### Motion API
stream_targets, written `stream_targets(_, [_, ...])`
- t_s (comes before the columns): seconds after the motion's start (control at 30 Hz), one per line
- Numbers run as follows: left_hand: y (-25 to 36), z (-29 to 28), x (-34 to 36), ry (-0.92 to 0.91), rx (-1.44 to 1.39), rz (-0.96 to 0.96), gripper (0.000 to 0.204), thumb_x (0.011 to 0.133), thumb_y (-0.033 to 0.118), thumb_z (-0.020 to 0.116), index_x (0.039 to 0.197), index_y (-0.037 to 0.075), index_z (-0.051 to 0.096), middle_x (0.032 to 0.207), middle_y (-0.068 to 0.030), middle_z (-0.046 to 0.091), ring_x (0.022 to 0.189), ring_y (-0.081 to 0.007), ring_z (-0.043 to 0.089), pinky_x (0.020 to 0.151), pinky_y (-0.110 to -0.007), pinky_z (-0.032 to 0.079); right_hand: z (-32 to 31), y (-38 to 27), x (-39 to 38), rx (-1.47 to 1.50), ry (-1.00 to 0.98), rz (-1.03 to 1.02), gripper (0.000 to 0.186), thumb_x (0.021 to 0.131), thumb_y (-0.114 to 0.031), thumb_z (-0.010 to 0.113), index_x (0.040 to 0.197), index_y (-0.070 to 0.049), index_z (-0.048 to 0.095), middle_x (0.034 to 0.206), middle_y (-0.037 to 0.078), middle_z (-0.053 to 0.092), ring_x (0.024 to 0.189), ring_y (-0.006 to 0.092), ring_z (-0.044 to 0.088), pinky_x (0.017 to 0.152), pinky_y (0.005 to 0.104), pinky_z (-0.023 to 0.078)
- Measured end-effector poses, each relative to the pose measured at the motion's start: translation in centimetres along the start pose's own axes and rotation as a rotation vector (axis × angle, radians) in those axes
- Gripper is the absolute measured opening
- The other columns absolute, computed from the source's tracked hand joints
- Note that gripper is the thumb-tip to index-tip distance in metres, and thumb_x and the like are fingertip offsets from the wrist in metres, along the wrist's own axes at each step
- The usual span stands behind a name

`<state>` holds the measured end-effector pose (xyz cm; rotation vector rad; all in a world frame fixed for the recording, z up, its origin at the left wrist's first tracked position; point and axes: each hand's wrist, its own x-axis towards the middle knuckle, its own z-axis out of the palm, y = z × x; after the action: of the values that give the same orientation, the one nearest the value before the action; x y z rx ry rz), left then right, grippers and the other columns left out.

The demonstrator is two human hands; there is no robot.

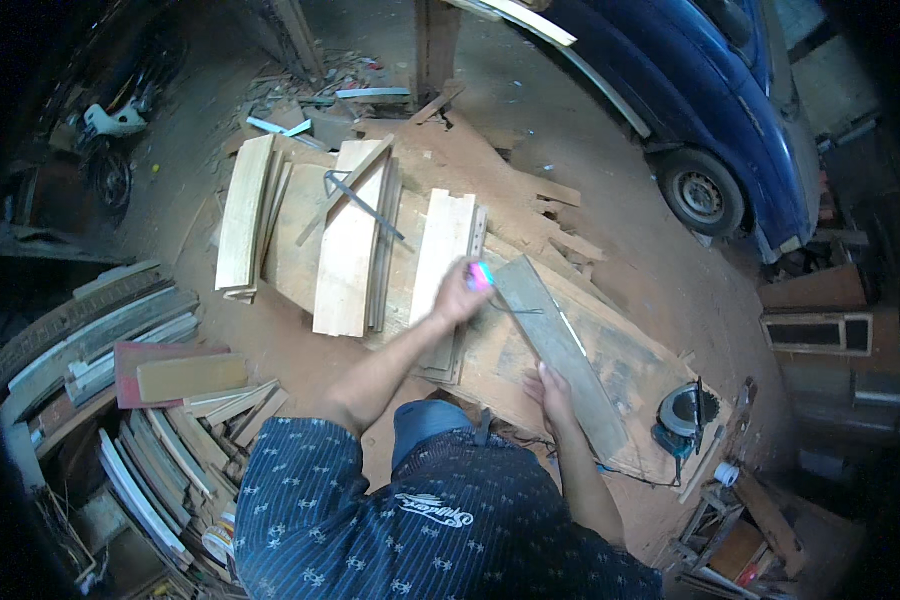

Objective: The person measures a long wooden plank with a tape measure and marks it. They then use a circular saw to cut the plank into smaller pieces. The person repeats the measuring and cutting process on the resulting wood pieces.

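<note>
A grey weathered plank [560, 350] lies slantwise on the wooden workbench [490, 395]. My left hand [460, 293] is closed near the plank's far end, on a small, bright pink-and-blue object [481, 276] whose kind I cannot make out. A thin dark rod or wire [522, 311] crosses the plank close by. Against the plank's left edge, my right hand [550, 396] rests with fingers stretched out. Just left of my left hand stands a stack of pale boards [444, 235], partly covered by my forearm.
Two more board stacks [348, 265] [243, 215] stand leftward, one bearing a metal clamp-like bar [365, 205] and a wood strip. A circular saw [682, 418] with a cord sits at the bench's right end. Scrap wood [160, 470] piles at left; a blue car [710, 110] stands far right.
</note>
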<state>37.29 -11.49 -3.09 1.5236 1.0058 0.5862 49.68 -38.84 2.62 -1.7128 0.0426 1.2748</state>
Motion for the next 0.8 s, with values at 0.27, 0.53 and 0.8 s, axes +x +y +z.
stream_targets(0.27, [5.1,2.4,-14.5,-0.139,-0.514,-0.019,0.041,0.097,0.028,0.071,0.126,0.001,0.06,0.112,-0.0095,0.065,0.098,-0.0168,0.065,0.089,-0.03,0.054,5.8,-6.2,-1.9,0.229,-0.289,-0.097,0.027,0.1,-0.019,0.065,0.121,-0.006,0.054,0.113,0.013,0.068,0.107,0.0228,0.068,0.093,0.0443,0.056])
stream_targets(0.53, [4.3,-4.6,-15.9,-0.396,-0.457,-0.538,0.035,0.1,0.031,0.069,0.113,-0.001,0.072,0.086,-0.0035,0.071,0.074,-0.008,0.065,0.066,-0.023,0.056,8.7,-5.6,-5.2,-0.617,-0.373,-0.503,0.038,0.087,-0.022,0.083,0.1,-0.006,0.051,0.092,0.003,0.056,0.087,0.0141,0.055,0.08,0.0306,0.049])
stream_targets(0.8, [-0.8,-26.9,-6.3,0.209,-0.068,-0.331,0.036,0.105,0.035,0.056,0.109,0.005,0.074,0.089,-0.0057,0.073,0.085,-0.0147,0.066,0.075,-0.031,0.053,-2.6,-2.7,-4.8,-0.853,-0.603,-0.227,0.043,0.101,-0.03,0.065,0.134,-0.003,0.063,0.109,0.005,0.068,0.1,0.0139,0.061,0.092,0.0319,0.048])
